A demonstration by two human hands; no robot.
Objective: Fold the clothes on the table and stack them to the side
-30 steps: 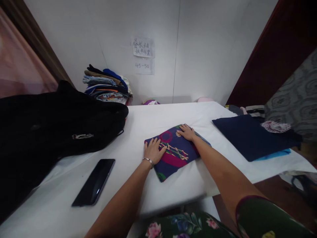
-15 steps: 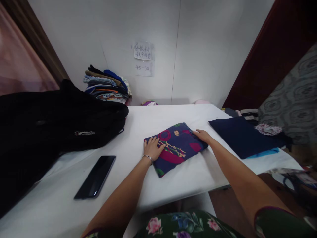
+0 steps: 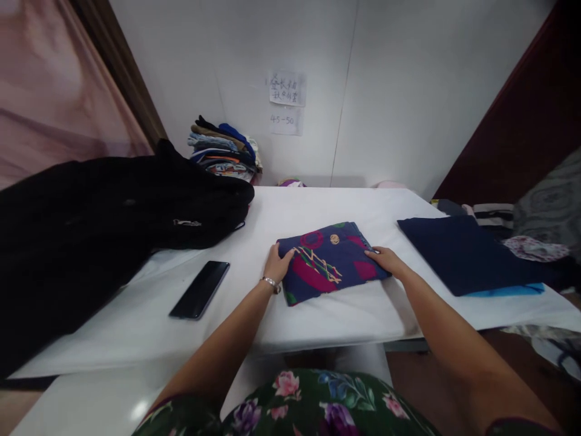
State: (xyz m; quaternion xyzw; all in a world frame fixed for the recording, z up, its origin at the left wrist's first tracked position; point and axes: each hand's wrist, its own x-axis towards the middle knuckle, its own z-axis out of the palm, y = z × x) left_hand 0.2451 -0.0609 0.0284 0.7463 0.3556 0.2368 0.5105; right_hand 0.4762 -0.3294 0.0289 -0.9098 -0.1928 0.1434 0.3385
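A folded garment (image 3: 324,263), navy with magenta and green patches and tan line patterns, lies on the white-covered table in front of me. My left hand (image 3: 276,263), with a bracelet at the wrist, grips its left edge, thumb on top and fingers hidden at the side. At the right edge, my right hand (image 3: 384,260) pinches the cloth with the thumb above and the other fingers underneath. The garment looks flat, its near edge close to the table's front.
A black garment (image 3: 113,212) spreads over the left side, near a black phone (image 3: 200,290). Folded navy cloth (image 3: 467,251) lies on the right, with light blue cloth (image 3: 508,290) under it. A pile of folded clothes (image 3: 222,151) stands at the back wall.
My left hand has slid from lying on top of the garment to gripping its left edge. My right hand now holds the right edge from beneath. The view has shifted left.
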